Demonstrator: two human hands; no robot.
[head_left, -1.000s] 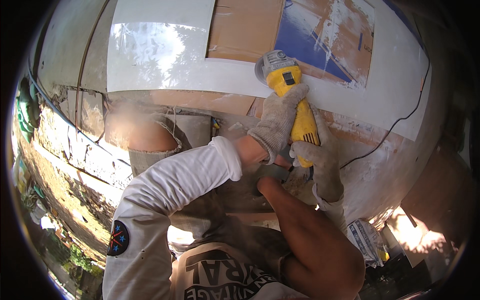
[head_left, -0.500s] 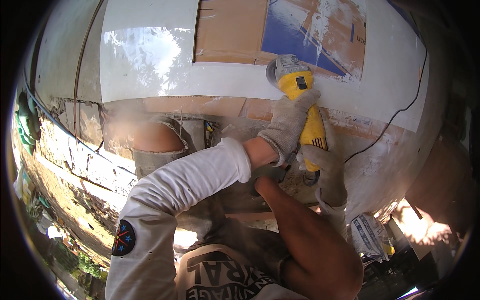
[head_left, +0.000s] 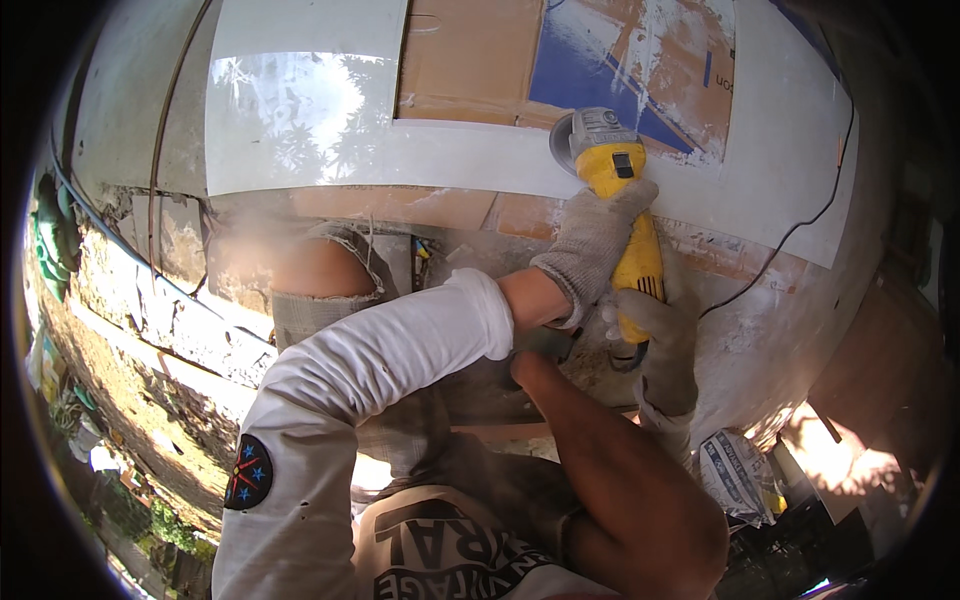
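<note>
A yellow angle grinder (head_left: 640, 255) with a grey head lies across the near edge of a white sheet (head_left: 480, 152). My left hand (head_left: 608, 225), in a grey knitted glove, wraps round its body just behind the switch. Farther back, my right hand (head_left: 658, 325), gloved too, grips the rear end of the body. At the head's left side the round disc guard (head_left: 563, 140) shows; the disc's contact with the sheet is hard to make out. The sheet has a rectangular opening, through which brown cardboard (head_left: 465, 65) with blue and white dust shows.
A black cord (head_left: 778, 250) curves over the sheet's right side. At the lower right stands a printed bag (head_left: 738, 470). My bent knees (head_left: 320, 270) are close to the sheet's near edge. A blue hose or cable (head_left: 95, 230) runs along the left.
The grinder and both hands have shifted slightly to the right in the picture. The sheet has shifted slightly too, and my grip looks the same.
</note>
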